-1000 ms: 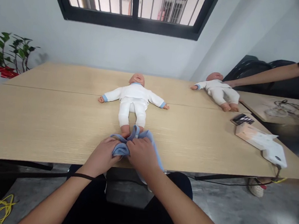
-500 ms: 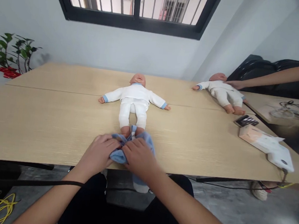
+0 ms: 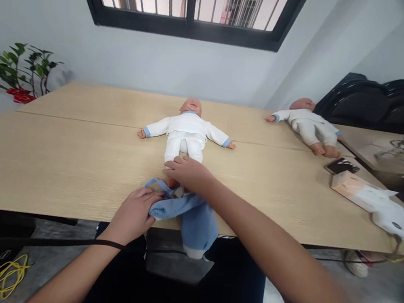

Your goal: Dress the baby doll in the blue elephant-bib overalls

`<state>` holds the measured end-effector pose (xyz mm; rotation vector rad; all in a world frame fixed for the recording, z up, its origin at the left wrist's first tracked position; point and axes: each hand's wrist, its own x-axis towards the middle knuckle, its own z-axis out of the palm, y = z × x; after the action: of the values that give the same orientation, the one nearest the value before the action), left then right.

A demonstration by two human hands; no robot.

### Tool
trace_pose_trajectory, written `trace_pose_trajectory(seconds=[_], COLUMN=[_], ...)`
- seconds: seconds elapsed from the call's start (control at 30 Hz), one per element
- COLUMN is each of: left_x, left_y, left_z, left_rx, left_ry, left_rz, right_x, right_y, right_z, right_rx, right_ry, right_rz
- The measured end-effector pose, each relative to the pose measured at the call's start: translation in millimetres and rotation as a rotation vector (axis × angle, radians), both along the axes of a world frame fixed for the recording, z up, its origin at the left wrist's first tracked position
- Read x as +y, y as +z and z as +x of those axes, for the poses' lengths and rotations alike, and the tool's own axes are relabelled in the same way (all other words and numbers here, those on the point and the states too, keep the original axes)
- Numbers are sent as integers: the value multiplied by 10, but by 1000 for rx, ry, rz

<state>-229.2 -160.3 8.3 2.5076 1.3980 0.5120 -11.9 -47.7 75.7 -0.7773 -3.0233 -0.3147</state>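
Observation:
A baby doll in white clothes with blue cuffs lies on its back, arms spread, feet toward me. My left hand grips the edge of a blue cloth garment by the doll's feet. Part of that garment hangs over the table's front edge. My right hand is on the doll's lower legs, its fingers closed around the leg area and covering one foot; the other foot shows beside the cloth.
A second doll lies at the back right of the wooden table. Near the right edge are a black card-like item, a tissue pack and a white device. A potted plant stands at the left.
My right hand has let go of the blue garment and moved up onto the doll's legs. More of the garment hangs over the edge. Another person's arm has withdrawn from the second doll.

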Motion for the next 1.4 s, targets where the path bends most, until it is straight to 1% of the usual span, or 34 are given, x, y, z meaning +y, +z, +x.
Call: trace_pose_trajectory(seconds=[0.07,0.13,0.23,0.3,0.4,0.57,0.7,0.77,0.83,0.93,1.0,1.17,1.3,1.4], left_x=[2,6,28,50,73,58,30,24,30,60,89,174,231,257], left_y=[-1,12,31,22,-37,-161,-181,-186,-201,-227,-227,-168,-153,-184], left_z=[-17,-29,-44,-60,-105,-198,-234,-238,-236,-230,-227,-226,-219,-214], left_rx=[-11,-9,19,34,46,25,15,15,1,-64,-111,-216,-330,-481], left_ry=[1,6,16,19,18,51,63,58,57,87,114,136,245,318], left_rz=[-5,-1,12,25,72,131,159,157,150,126,85,4,45,94], right_x=[107,161,190,192,181,140,101,87,79,83,98,154,171,178], right_y=[-35,-31,28,62,72,87,97,70,33,7,25,119,120,92], right_z=[-31,-41,-12,15,29,-27,-116,-160,-188,-185,-157,-90,-122,-176], right_rx=[-69,-102,-79,-48,-36,-45,-57,-52,-38,8,39,68,55,57], right_ry=[68,125,203,228,232,180,157,147,173,255,295,322,349,310], right_rz=[43,68,88,91,90,112,106,107,106,85,54,-53,-84,-90])
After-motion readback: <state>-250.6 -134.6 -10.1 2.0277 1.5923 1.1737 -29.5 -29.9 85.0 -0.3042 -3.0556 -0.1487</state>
